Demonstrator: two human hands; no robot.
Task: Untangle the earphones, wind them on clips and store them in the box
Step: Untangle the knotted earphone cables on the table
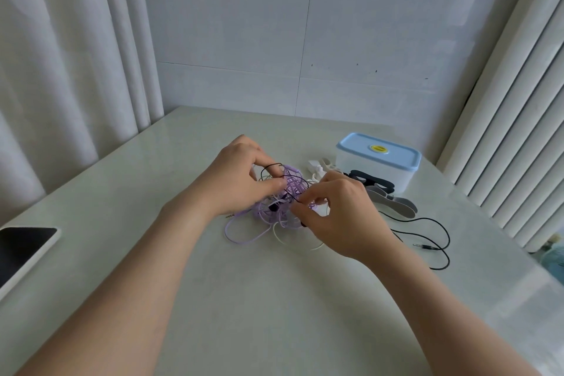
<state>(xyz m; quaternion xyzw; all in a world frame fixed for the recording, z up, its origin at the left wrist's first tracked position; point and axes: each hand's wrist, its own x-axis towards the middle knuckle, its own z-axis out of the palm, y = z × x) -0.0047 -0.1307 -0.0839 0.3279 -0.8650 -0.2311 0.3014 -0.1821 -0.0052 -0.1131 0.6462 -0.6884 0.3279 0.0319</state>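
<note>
Earphone tangle point(274, 207) at desk point(213, 299) centre: purple, white, black cords knotted. Left hand point(235, 174) at 10 o'clock, fingers pinching loops; right hand point(338, 214) at 3 o'clock, fingers pinching black cord. Black plug point(422, 245) trails toward 4 o'clock. Clips point(396, 203), lidded box point(378, 162) at 2 o'clock. Hands hide part of tangle; phone point(24, 250) cut off at 9 o'clock edge.

A pale, glossy table point(274, 308) stood against a wall point(305, 24) of large white tiles with thin grey joints. The left curtain point(61, 55) hung white in loose folds; the right curtain point(518, 131) fell in tight pleats. Soft, even light lay over the tabletop, which showed faint reflections.
</note>
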